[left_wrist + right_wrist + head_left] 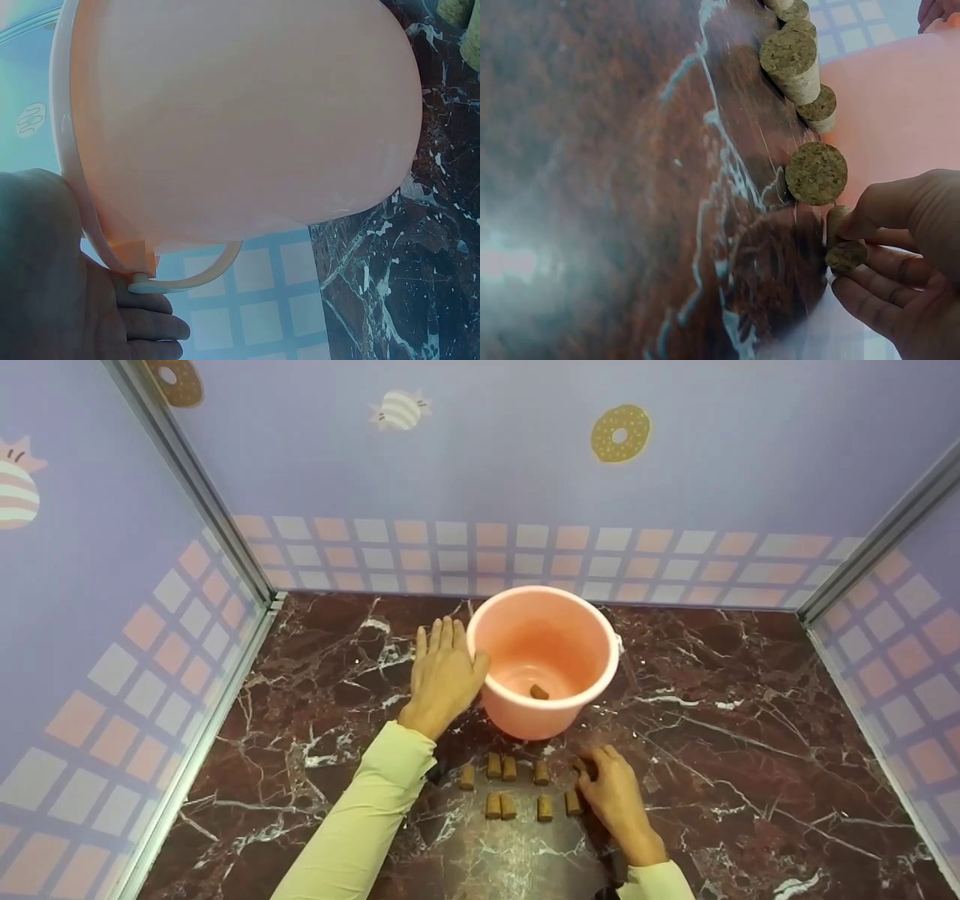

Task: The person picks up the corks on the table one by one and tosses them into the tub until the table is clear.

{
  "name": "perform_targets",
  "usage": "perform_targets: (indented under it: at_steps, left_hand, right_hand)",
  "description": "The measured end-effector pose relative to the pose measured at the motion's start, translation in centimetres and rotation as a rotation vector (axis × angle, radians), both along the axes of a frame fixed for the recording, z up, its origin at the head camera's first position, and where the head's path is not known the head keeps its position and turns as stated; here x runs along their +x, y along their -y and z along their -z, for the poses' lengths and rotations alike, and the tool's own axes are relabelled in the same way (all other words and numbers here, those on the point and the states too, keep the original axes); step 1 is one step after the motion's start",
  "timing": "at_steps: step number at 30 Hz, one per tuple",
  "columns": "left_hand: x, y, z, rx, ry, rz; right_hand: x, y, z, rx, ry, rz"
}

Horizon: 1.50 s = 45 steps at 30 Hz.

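Note:
A pink bucket [540, 720] stands on the marbled surface, its mouth facing up, and one cork [538, 691] lies inside on its bottom. My left hand [445, 675] rests against the bucket's left rim with straight fingers, thumb at the edge. In the left wrist view the fingers [154, 324] extend beside the bucket's handle [199, 281]. My right hand [616, 795] is low over the surface, in front and to the right of the bucket. Between its thumb and fingers it pinches a cork [846, 257]. Beside that hand stands another cork [573, 802].
Several more corks stand in two loose rows before the bucket, among them a left one [467, 777] and a front one [544, 808]. Patterned panels enclose the dark marbled tabletop [735, 765] at the back wall [510, 472] and both sides.

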<state>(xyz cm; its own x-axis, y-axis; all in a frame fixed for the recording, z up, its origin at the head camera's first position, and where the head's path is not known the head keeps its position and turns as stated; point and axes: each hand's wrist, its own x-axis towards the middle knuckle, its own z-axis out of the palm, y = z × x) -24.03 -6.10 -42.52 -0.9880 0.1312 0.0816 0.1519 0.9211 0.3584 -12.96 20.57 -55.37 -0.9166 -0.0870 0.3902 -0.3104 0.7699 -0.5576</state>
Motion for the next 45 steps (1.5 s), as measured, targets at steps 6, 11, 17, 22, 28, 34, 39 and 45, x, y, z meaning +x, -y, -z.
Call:
perform_targets:
  at_steps: [6,11,17,22,28,34,39,45]
  left_hand:
    - [0.0,0.0,0.0,-0.001,-0.010,-0.002]
    - [0.0,0.0,0.0,0.002,-0.008,-0.001]
    - [0.0,-0.1,0.1,0.000,-0.002,-0.001]
    - [0.0,-0.1,0.1,-0.005,-0.010,0.002]
    - [0.0,-0.1,0.1,-0.005,-0.017,0.000]
    - [0.0,0.0,0.2,0.003,-0.018,0.001]
    - [0.0,-0.1,0.1,0.021,-0.007,-0.003]
    - [0.0,-0.1,0.1,-0.002,-0.002,-0.001]
  right_hand:
    - [-0.2,-0.4,-0.3,-0.001,-0.031,0.003]
    - [-0.6,-0.7,-0.9,-0.017,-0.057,0.009]
    - [-0.8,-0.9,-1.6,-0.023,-0.077,0.004]
    - [-0.9,-1.0,-2.3,-0.028,-0.074,0.005]
    - [-1.0,-1.2,-3.2,-0.031,-0.078,0.011]
    - [-1.2,-1.4,-4.2,-0.051,-0.104,0.008]
    - [-1.5,-1.6,-4.9,-0.065,-0.177,-0.004]
    - [-1.9,-1.9,-6.1,-0.080,-0.222,0.001]
